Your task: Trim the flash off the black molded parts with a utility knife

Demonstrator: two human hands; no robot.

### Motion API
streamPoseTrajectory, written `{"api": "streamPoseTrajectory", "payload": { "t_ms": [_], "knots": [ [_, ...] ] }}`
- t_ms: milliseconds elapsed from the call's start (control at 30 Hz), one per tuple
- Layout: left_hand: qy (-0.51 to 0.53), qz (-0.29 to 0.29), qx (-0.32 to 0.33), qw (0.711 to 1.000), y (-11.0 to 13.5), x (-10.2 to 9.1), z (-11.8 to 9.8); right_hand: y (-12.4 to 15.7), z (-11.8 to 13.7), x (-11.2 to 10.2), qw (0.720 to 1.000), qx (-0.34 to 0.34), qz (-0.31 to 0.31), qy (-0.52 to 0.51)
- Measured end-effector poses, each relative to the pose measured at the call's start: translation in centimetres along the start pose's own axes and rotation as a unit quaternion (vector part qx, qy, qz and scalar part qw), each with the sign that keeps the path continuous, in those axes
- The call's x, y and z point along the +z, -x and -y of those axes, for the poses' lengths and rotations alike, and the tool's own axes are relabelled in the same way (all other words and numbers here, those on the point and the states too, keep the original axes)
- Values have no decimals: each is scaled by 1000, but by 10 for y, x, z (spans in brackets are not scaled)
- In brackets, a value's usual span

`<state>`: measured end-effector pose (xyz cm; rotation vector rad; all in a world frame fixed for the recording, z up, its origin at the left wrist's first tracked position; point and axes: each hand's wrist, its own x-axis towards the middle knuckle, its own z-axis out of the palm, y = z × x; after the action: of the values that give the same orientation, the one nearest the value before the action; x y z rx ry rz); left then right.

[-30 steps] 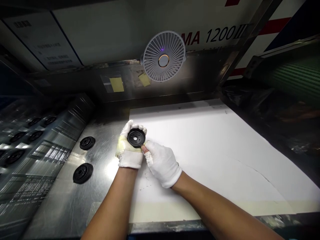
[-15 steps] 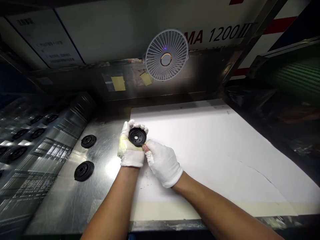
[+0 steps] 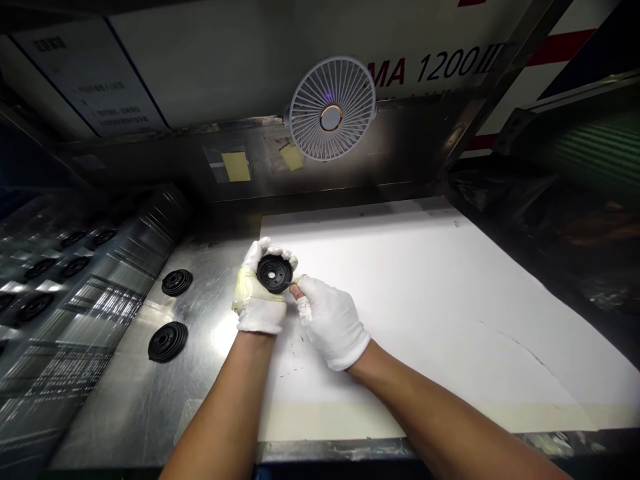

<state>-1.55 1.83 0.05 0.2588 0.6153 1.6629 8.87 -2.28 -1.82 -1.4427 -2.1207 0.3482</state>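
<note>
My left hand (image 3: 257, 300), in a white glove, cups a round black ribbed disc (image 3: 274, 273) with a centre hole, face up, over the left edge of the white sheet (image 3: 425, 300). My right hand (image 3: 327, 321), also gloved, is closed in a pinch at the disc's lower right rim; a bare fingertip pokes through the glove. What the pinch holds is too small to name. Two more black discs, one (image 3: 177, 282) farther and one (image 3: 167, 341) nearer, lie on the metal table to the left.
A shiny metal table (image 3: 130, 400) carries the white sheet. A small white fan (image 3: 332, 109) hangs on the back wall above. A reflective metal panel (image 3: 60, 300) slopes up at the left. Dark machine parts (image 3: 560, 220) stand at the right.
My right hand has shifted slightly right along the disc's rim. The disc stays cupped in my left hand, tilted a little.
</note>
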Motion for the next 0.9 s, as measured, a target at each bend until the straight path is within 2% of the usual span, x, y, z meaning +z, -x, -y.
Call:
{"api": "streamPoseTrajectory", "payload": {
  "t_ms": [133,233,333,467,733,833,900],
  "knots": [
    [2,19,29,999,3,-1,0,1,2,1,1000,-17,-8,-5],
    [-46,48,-22,998,8,-1,-4,0,-3,-1,1000,-16,-11,-2],
    [-55,44,-53,996,10,-1,-6,-1,-8,-3,1000,-6,-17,-3],
    [-29,15,-11,999,6,-1,-5,0,-5,-1,1000,5,-14,-1],
    [-2,-5,52,999,6,2,2,1,4,0,1000,-26,-5,-8],
    [-15,13,68,997,7,0,2,2,2,-1,1000,-27,0,-7],
    [-45,33,39,998,8,-3,0,1,-1,-1,1000,-22,-2,-7]
  ]
}}
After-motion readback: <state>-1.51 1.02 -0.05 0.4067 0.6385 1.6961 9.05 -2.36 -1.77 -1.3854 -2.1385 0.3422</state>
